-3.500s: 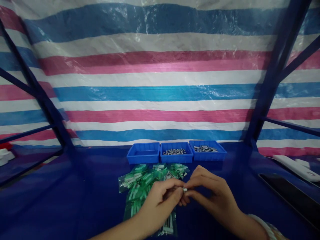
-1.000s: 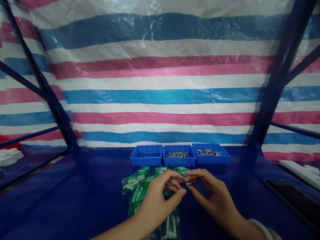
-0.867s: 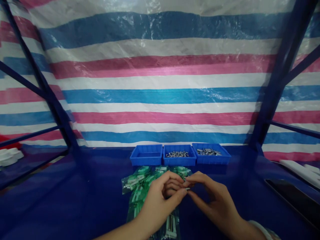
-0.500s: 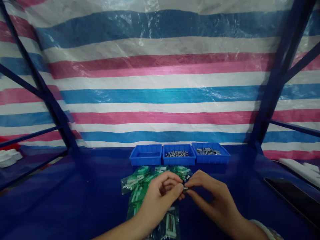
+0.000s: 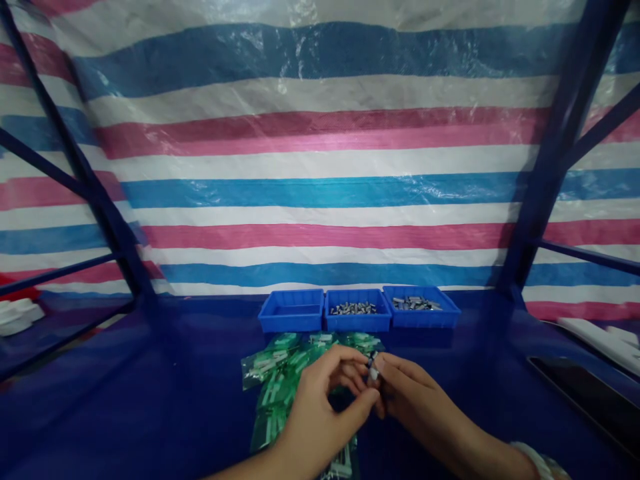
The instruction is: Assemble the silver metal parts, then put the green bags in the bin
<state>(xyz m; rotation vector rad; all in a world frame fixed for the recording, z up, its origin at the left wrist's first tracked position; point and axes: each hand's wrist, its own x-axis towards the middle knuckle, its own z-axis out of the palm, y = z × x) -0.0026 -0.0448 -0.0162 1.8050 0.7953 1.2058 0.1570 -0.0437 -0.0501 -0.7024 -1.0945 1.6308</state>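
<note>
Right hand [image 5: 417,397] is pinching a small pale piece [image 5: 374,374] between both hands; left hand [image 5: 325,403] is curving open beside it, contact unclear. Green packets [image 5: 275,387] are lying beyond, blue trays [image 5: 357,323] standing farther.

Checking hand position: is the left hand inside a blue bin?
No, the left hand is in front of the blue bins, beside the right hand.

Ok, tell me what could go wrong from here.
The small shiny piece is at the fingertips of the right hand, so it could slip and be hard to spot among the green bags close by. The middle blue bin and right blue bin stand side by side, both holding small metallic parts, which might get mixed up. The left hand could nudge the bags.
</note>
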